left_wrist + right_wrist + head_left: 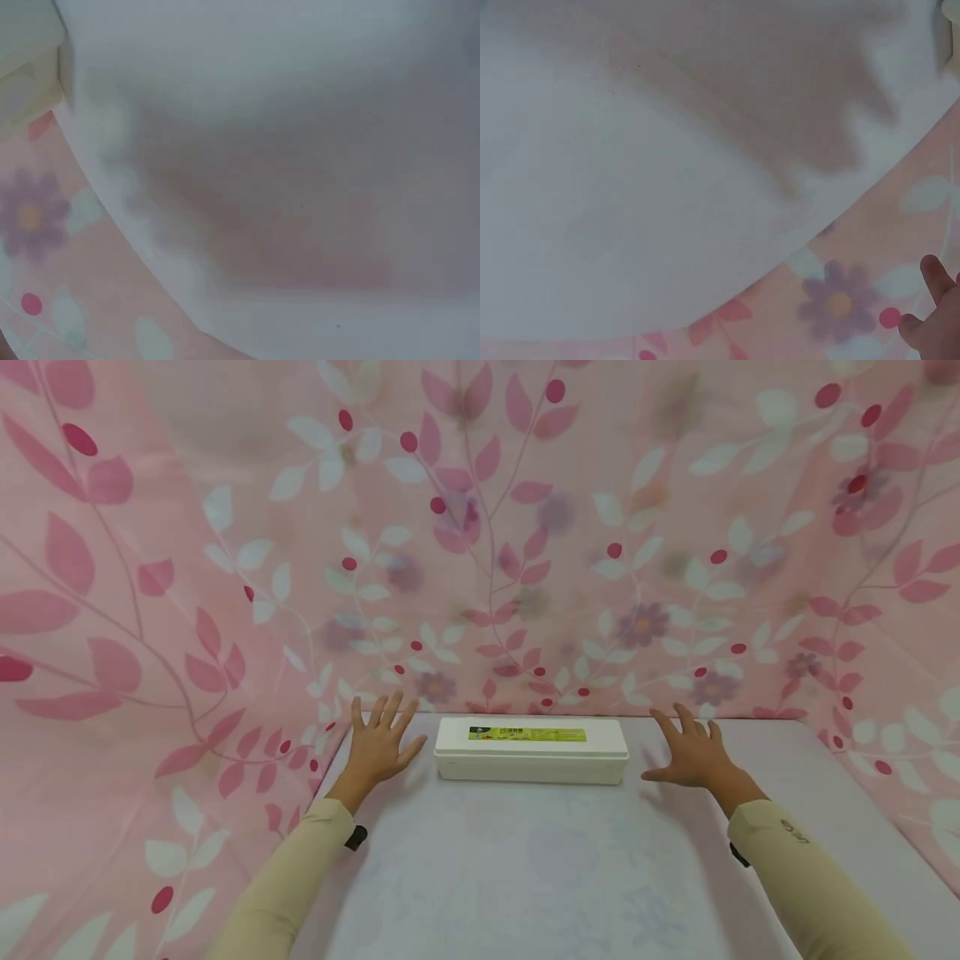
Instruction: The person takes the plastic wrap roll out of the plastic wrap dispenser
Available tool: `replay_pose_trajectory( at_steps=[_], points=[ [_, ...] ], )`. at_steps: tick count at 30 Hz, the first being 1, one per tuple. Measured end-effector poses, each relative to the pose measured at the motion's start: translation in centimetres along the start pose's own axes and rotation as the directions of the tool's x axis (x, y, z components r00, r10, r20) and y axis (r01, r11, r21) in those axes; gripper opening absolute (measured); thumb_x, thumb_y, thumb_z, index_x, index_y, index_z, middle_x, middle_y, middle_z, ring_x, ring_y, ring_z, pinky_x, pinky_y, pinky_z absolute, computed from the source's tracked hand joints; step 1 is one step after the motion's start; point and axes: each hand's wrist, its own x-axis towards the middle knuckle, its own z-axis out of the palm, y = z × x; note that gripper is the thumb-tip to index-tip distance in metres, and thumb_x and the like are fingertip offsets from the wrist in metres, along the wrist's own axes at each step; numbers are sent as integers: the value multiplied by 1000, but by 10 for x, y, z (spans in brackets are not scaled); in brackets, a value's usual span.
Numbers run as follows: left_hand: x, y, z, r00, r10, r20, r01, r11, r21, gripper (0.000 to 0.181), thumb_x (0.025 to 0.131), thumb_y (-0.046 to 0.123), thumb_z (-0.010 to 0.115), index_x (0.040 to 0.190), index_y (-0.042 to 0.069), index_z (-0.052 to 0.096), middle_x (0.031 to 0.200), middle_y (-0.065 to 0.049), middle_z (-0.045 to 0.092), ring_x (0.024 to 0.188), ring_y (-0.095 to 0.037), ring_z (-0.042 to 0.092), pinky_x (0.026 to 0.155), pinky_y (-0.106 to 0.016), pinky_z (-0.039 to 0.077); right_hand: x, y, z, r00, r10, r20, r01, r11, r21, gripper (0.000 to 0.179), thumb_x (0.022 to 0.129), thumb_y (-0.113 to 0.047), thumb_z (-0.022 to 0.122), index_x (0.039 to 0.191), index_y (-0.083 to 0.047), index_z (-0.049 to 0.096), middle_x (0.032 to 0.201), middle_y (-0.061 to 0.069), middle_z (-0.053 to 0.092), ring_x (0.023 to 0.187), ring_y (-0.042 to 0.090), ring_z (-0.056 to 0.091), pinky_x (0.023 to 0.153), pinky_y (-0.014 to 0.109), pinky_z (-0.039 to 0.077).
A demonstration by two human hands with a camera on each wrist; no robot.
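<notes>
A long white lidded box (531, 768) with a yellow-green label (527, 735) on its lid sits at the far side of the table. To its left my left hand (378, 747) is held with fingers spread, apart from the box. On the other side my right hand (693, 756) has its fingers spread too, the thumb pointing toward the box's right end. Both hands hold nothing. In the left wrist view a corner of the box (30, 64) shows at the upper left. Part of my right hand (937, 322) enters the right wrist view at the lower right.
A pale cloth-covered table (525, 868) spreads in front of the box. Pink curtains (487, 527) with leaves and flowers close off the back and both sides. Small black devices are strapped at both wrists, below the beige sleeves (292, 877). Soft hand shadows fall on the cloth.
</notes>
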Motion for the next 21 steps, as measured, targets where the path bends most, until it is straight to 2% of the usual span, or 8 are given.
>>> replay_pose_trajectory(
  at_steps=[3, 5, 8, 12, 16, 18, 21],
  points=[
    [4, 1, 0, 999, -14, -31, 14, 1000, -2, 69, 98, 62, 29, 144, 16, 51, 150, -16, 46, 134, -39, 42, 109, -73, 20, 2, -2, 1, 1000, -8, -5, 8, 1000, 7, 114, 71, -55, 82, 155, -12, 17, 155, 36, 10, 131, 64, 30, 105, 78, 12],
    [5, 2, -2, 999, -35, -10, 35, 999, -11, 65, 96, 57, 38, 143, 14, 51, 150, -17, 46, 134, -40, 43, 108, -72, 23, 4, -3, 1, 1000, -10, 0, 10, 1000, 8, 114, 71, -55, 82, 154, -11, 17, 155, 35, 9, 132, 64, 29, 105, 78, 12],
    [6, 3, -5, 993, -72, 97, 74, 997, -24, 66, 93, 55, 47, 147, 17, 47, 154, -15, 41, 137, -39, 41, 110, -72, 19, 5, -4, 2, 1000, -13, 5, 13, 1000, 4, 115, 70, -54, 83, 154, -11, 18, 155, 35, 9, 132, 64, 28, 105, 78, 11],
    [7, 5, -7, 962, -95, 256, 112, 992, -55, 70, 94, 62, 46, 152, 22, 40, 160, -10, 33, 141, -35, 36, 113, -71, 9, 6, -4, 4, 1000, -12, 12, 12, 1000, 7, 115, 70, -54, 83, 154, -11, 18, 156, 34, 9, 134, 63, 25, 106, 77, 8],
    [8, 7, -7, 939, -107, 326, 140, 987, -79, 72, 95, 64, 43, 154, 23, 35, 162, -9, 28, 144, -34, 31, 114, -70, 5, 6, -6, 3, 1000, -9, 5, 9, 1000, 16, 114, 69, -54, 83, 153, -10, 20, 155, 34, 11, 134, 62, 25, 106, 77, 10],
    [8, 8, -6, 943, -104, 317, 144, 984, -105, 72, 95, 63, 43, 154, 22, 35, 162, -9, 27, 145, -34, 29, 113, -71, 6, 7, -8, 3, 1000, -8, 3, 7, 1000, 30, 114, 69, -54, 84, 153, -10, 21, 155, 34, 11, 136, 60, 23, 106, 77, 10],
    [9, 9, -5, 971, -47, 234, 98, 973, -209, 69, 94, 55, 51, 151, 17, 40, 160, -14, 31, 143, -37, 32, 113, -69, 17, 9, -11, 3, 1000, -15, -3, 15, 999, 51, 116, 69, -55, 84, 153, -9, 20, 155, 34, 11, 134, 60, 26, 104, 78, 15]
  ],
)
